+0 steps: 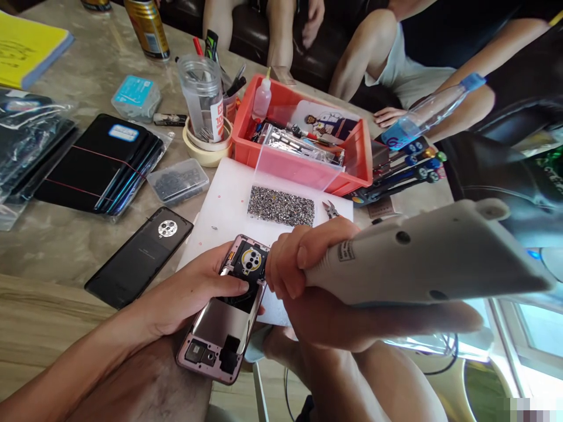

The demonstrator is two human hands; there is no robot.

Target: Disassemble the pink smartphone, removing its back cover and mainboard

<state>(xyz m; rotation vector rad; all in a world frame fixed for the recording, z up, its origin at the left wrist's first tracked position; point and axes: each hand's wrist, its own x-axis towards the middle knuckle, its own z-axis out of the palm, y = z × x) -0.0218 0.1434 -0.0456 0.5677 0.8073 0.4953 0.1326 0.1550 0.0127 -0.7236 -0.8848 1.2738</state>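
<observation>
While the left hand (197,293) presses its thumb and fingers around the opened phone (226,310) at the lower centre of the frame, the right hand (294,264) is wrapped tightly around a white electric tool (422,264), whose tip is hidden behind the fingers. The phone lies partly on a white mat (229,205) on the tabletop (57,246). A red bin (303,164) stands above it, and a black back cover (138,258) lies to the left.
</observation>
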